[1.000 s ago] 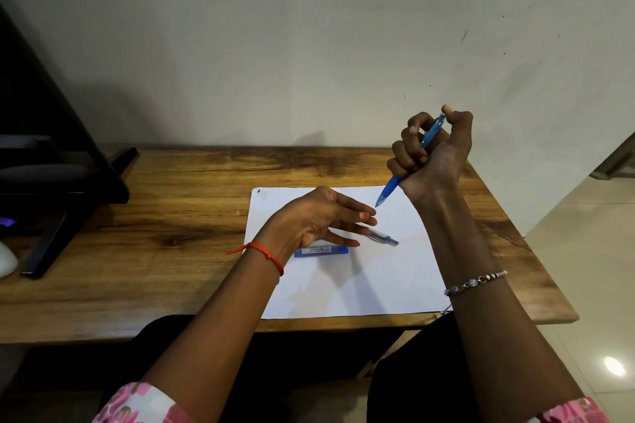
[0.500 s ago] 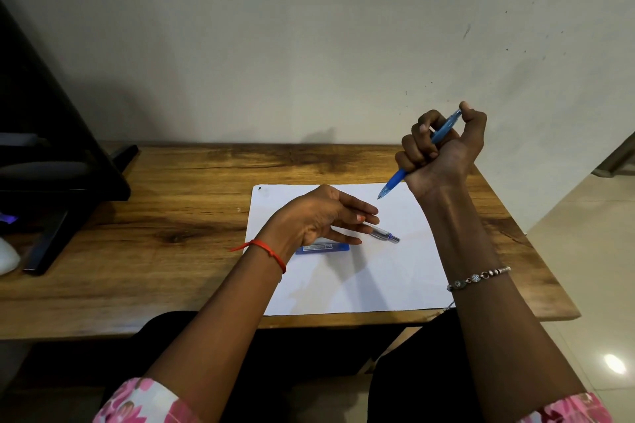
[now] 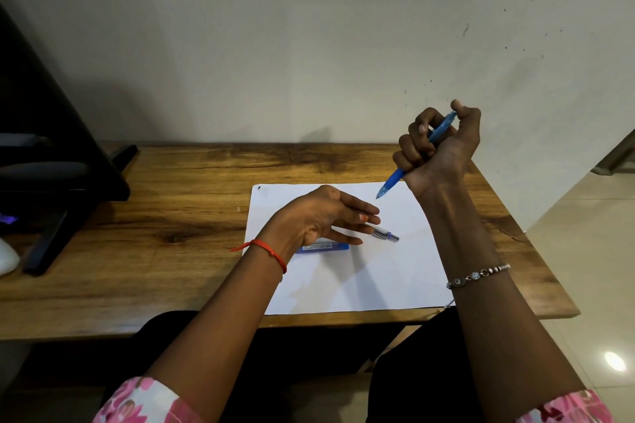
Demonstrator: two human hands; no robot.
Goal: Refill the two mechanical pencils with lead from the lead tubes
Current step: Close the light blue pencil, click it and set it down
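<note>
On the white paper [image 3: 378, 285] the left hand [image 3: 319, 216] rests, fingers nearly straight, on a clear pencil [image 3: 385, 234], probably steadying it for its turn, the flat blue lead tube [image 3: 324, 246] lying just below the palm. Further right, the right hand [image 3: 436, 148] fists the blue pencil [image 3: 395, 178] above the sheet, thumb on its cap, likely clicking lead through; its translucent barrel slants tip-down.
</note>
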